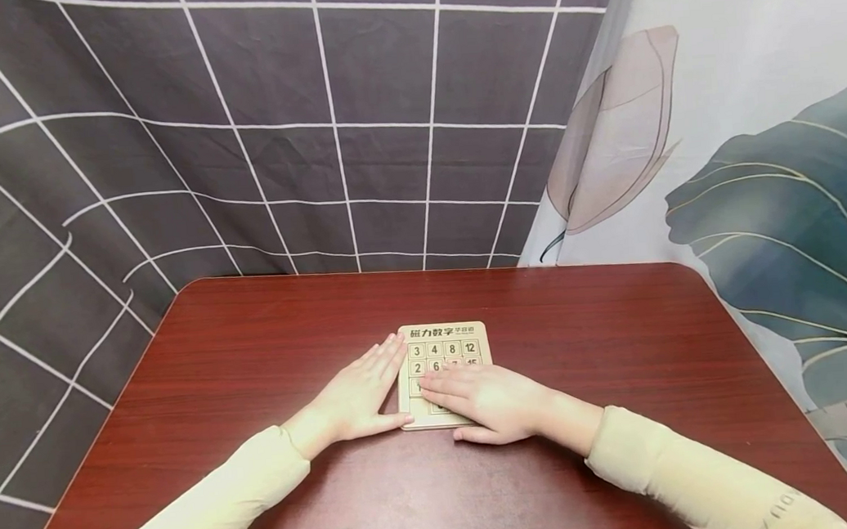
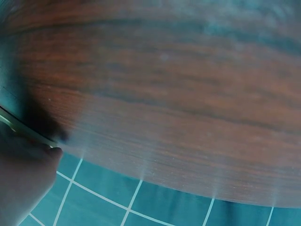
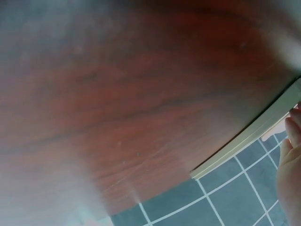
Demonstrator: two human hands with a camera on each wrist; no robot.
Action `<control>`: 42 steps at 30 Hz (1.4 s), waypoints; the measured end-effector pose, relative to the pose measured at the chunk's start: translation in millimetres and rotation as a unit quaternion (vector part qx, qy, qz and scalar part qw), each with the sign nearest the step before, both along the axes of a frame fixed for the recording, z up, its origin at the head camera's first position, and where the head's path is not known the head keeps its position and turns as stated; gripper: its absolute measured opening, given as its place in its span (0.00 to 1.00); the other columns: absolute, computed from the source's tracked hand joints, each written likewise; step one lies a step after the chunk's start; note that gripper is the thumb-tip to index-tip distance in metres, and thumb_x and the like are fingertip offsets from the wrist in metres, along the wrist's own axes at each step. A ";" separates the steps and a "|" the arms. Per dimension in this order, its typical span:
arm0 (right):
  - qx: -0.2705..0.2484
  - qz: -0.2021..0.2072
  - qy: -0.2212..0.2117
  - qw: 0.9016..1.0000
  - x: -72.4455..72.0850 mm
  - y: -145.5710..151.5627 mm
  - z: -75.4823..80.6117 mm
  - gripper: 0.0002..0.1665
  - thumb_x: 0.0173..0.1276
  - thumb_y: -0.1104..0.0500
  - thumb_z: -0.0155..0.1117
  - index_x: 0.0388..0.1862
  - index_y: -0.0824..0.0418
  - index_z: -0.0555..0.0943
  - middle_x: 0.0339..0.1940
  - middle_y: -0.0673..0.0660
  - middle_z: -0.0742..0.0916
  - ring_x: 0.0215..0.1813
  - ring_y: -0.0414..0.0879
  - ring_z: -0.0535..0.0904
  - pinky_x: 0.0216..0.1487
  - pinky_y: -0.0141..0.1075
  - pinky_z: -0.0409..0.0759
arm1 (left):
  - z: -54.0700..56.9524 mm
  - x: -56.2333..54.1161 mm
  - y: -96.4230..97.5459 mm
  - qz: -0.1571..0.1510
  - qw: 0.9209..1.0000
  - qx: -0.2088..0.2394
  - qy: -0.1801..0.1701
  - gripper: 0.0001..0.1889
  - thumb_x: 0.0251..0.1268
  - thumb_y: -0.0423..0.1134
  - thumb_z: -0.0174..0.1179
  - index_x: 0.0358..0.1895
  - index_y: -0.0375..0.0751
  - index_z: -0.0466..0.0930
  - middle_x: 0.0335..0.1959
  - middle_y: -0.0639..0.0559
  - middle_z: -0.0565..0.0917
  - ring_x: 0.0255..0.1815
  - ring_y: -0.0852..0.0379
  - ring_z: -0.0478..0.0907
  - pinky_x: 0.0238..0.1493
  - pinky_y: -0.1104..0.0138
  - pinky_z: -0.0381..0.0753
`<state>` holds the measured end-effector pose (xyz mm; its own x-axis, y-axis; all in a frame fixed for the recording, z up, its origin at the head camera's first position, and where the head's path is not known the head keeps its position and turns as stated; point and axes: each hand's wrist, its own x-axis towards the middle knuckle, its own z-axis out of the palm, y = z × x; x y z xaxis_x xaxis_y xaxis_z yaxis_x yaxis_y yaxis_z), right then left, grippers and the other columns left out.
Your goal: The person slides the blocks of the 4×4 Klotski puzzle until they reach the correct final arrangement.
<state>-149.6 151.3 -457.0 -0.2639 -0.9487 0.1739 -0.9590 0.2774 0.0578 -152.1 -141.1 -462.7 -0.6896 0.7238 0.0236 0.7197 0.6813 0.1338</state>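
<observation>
A cream-coloured sliding number puzzle lies flat on the table, with dark Chinese characters along its top and square numbered tiles below. My left hand rests at its left edge, fingers straight along the side and the thumb at the lower left corner. Over the lower right part lies my right hand, its fingers extended across the tiles and hiding several of them. The top row reads 3, 4, 8, 12. In the right wrist view, the puzzle's pale side runs beside the right hand.
The dark red wood-grain table spreads around the puzzle. Behind it hangs a dark grey curtain with a white grid. A white curtain with large leaf prints hangs at the right.
</observation>
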 end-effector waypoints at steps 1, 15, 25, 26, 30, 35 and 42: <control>-0.001 0.002 -0.002 1.000 1.4 0.2 -0.1 0.40 0.78 0.42 0.62 0.79 0.63 0.72 0.79 0.58 0.78 0.80 0.50 0.74 0.81 0.45 0.74 | 0.1 0.1 0.2 0.001 1.000 -0.002 -0.002 0.56 0.71 0.67 0.59 0.84 0.25 0.50 0.87 0.31 0.52 0.89 0.39 0.52 0.87 0.51 0.59; -0.013 0.032 0.002 0.999 15.4 3.7 2.1 0.41 0.76 0.43 0.66 0.78 0.64 0.72 0.78 0.59 0.79 0.79 0.50 0.75 0.79 0.45 0.76 | -0.9 -1.0 0.2 0.001 1.000 0.003 -0.003 0.56 0.71 0.68 0.59 0.84 0.26 0.50 0.87 0.32 0.51 0.89 0.40 0.52 0.88 0.51 0.59; -0.002 -0.029 -0.013 1.000 -10.0 0.5 4.9 0.38 0.78 0.43 0.63 0.79 0.62 0.72 0.79 0.57 0.78 0.80 0.51 0.74 0.81 0.46 0.74 | -0.1 -0.2 -0.5 0.001 1.000 0.000 -0.005 0.55 0.71 0.67 0.59 0.84 0.26 0.51 0.87 0.32 0.52 0.89 0.39 0.52 0.87 0.50 0.59; 0.002 -0.031 -0.012 0.999 -12.4 -0.6 4.8 0.38 0.78 0.43 0.62 0.79 0.62 0.72 0.79 0.58 0.78 0.80 0.51 0.74 0.81 0.46 0.73 | 0.0 -0.1 -0.6 0.001 1.000 0.000 -0.005 0.55 0.72 0.67 0.59 0.84 0.26 0.51 0.87 0.32 0.52 0.89 0.39 0.52 0.87 0.50 0.59; 0.011 -0.032 -0.010 0.999 -19.5 -6.5 3.9 0.39 0.78 0.43 0.62 0.80 0.62 0.72 0.80 0.58 0.77 0.80 0.51 0.74 0.81 0.45 0.73 | -0.5 0.0 -0.6 0.000 1.000 0.005 -0.005 0.55 0.71 0.67 0.59 0.84 0.26 0.52 0.87 0.32 0.52 0.89 0.40 0.52 0.87 0.51 0.60; 0.027 -0.047 -0.011 0.998 -22.9 -12.4 2.8 0.39 0.80 0.42 0.59 0.81 0.62 0.71 0.81 0.57 0.76 0.81 0.50 0.73 0.82 0.44 0.72 | -1.9 -0.1 -0.2 0.001 1.000 0.004 -0.003 0.55 0.71 0.67 0.59 0.84 0.26 0.51 0.87 0.33 0.51 0.89 0.40 0.52 0.88 0.51 0.59; 0.019 -0.041 -0.016 0.999 -15.0 -11.3 1.6 0.39 0.79 0.42 0.61 0.80 0.61 0.71 0.80 0.57 0.77 0.81 0.50 0.73 0.82 0.45 0.72 | -3.2 -0.8 0.3 0.002 1.000 0.000 -0.004 0.55 0.72 0.68 0.58 0.84 0.26 0.51 0.88 0.33 0.51 0.89 0.40 0.51 0.88 0.51 0.59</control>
<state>-164.6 140.0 -455.3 -0.3466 -0.9291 0.1289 -0.9345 0.3539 0.0387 -152.9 -140.9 -465.9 -0.6924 0.7213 0.0178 0.7160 0.6839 0.1405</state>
